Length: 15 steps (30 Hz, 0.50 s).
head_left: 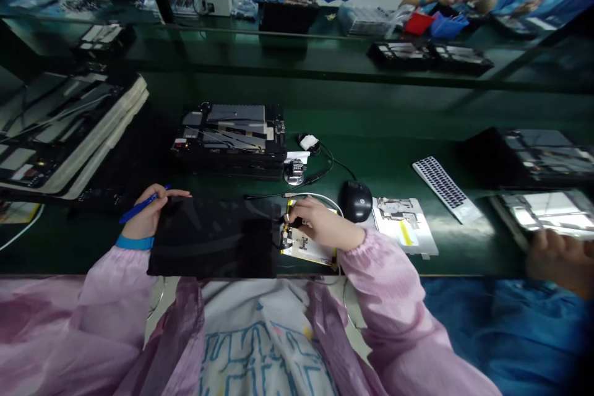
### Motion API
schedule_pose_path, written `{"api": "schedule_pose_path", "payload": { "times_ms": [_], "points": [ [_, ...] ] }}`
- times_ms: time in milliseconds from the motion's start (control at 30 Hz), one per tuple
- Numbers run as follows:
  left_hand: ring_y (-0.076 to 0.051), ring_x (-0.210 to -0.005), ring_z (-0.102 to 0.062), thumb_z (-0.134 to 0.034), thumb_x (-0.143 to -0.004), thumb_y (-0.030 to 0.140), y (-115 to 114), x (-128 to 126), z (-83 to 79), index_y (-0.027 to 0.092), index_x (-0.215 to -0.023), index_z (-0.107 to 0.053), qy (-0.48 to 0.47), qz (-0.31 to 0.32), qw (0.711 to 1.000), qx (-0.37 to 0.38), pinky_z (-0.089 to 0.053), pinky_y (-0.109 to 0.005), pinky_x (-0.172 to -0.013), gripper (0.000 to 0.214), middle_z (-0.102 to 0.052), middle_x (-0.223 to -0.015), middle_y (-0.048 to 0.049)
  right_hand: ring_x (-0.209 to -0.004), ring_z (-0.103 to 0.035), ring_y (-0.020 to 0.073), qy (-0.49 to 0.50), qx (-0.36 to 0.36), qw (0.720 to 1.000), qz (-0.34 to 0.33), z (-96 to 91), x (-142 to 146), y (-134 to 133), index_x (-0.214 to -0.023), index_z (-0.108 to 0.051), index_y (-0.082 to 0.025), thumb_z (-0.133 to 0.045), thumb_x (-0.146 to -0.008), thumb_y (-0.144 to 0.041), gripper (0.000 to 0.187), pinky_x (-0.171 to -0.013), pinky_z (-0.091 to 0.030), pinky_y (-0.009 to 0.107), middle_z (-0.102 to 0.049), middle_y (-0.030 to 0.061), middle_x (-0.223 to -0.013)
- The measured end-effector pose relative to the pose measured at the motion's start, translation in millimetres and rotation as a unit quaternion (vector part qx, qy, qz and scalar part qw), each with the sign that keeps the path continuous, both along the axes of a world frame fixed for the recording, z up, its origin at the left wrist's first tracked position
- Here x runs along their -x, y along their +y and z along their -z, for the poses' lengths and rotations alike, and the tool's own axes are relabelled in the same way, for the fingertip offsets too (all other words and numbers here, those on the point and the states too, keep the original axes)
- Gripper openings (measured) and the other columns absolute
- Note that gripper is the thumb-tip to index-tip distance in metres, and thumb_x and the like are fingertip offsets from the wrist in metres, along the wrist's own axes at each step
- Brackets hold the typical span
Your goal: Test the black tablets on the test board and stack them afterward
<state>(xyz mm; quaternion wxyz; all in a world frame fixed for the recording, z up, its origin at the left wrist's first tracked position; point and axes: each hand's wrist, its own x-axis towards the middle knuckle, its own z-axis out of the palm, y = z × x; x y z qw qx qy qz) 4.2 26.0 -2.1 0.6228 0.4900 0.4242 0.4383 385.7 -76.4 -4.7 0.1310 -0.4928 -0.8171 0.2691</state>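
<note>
A dark, glossy flat screen panel [216, 238] lies at the front edge of the bench. At its left edge is my left hand [147, 210], with a blue pen [139, 208] held in it and the index finger stretched over the panel's upper corner. My right hand [322, 223] bends over a silver-and-yellow board [309, 251] beside the panel's right edge. Its fingertips are pinched at a small connector [286, 232] where board and panel meet; what exactly lies between them is hidden. A white cable runs behind this hand.
A black mouse [356, 200], a metal plate [404, 226] and a small keyboard [445, 189] lie to the right. Behind the panel stand stacked tablet housings [232, 136]; more housings [60, 136] are at left. A co-worker's hand [559, 260] touches a device at far right.
</note>
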Motion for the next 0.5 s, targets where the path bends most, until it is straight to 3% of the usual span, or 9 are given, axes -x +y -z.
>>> {"api": "schedule_pose_path", "payload": {
  "times_ms": [133, 200, 367, 500],
  "points": [
    [-0.029, -0.095, -0.066, -0.069, -0.075, 0.029, -1.8, -2.0, -0.6, 0.019, -0.073, -0.048, 0.000, 0.004, 1.000, -0.006, -0.043, -0.044, -0.089, 0.023, -0.074, -0.094, -0.0100, -0.082, -0.054, 0.0222, 0.027, -0.074, 0.983, 0.168, 20.2, 10.8, -33.6, -0.085, -0.064, -0.018, -0.057, -0.081, -0.014, 0.009, -0.076, -0.045, 0.036, -0.061, 0.0073, -0.086],
    [-0.027, -0.093, -0.066, -0.068, -0.076, 0.028, -3.6, -5.0, -2.3, 0.019, -0.073, -0.048, 0.001, -0.003, 1.000, -0.014, -0.045, -0.041, -0.086, 0.022, -0.074, -0.093, -0.0091, -0.080, -0.054, 0.0228, 0.022, -0.099, 0.969, 0.225, 28.6, 22.0, -46.5, -0.085, -0.066, -0.018, -0.056, -0.084, -0.019, 0.010, -0.074, -0.045, 0.038, -0.061, 0.0079, -0.083],
    [-0.026, -0.091, -0.067, -0.066, -0.078, 0.027, -4.2, -6.4, -3.0, 0.020, -0.074, -0.048, 0.004, -0.003, 1.000, -0.016, -0.046, -0.038, -0.084, 0.020, -0.074, -0.094, -0.0092, -0.082, -0.052, 0.0255, -0.021, -0.150, 0.939, 0.309, 35.0, 46.9, -59.9, -0.087, -0.067, -0.019, -0.050, -0.089, -0.021, 0.018, -0.074, -0.043, 0.041, -0.063, 0.0092, -0.084],
    [-0.028, -0.093, -0.067, -0.069, -0.075, 0.027, -2.1, -2.5, 0.1, 0.018, -0.072, -0.047, -0.006, 0.011, 1.000, -0.008, -0.046, -0.042, -0.086, 0.024, -0.074, -0.094, -0.0110, -0.078, -0.052, 0.0244, 0.005, -0.150, 0.927, 0.344, 36.9, 58.6, -60.5, -0.085, -0.065, -0.017, -0.045, -0.089, -0.017, 0.020, -0.069, -0.044, 0.039, -0.061, 0.0096, -0.079]
  ]
}}
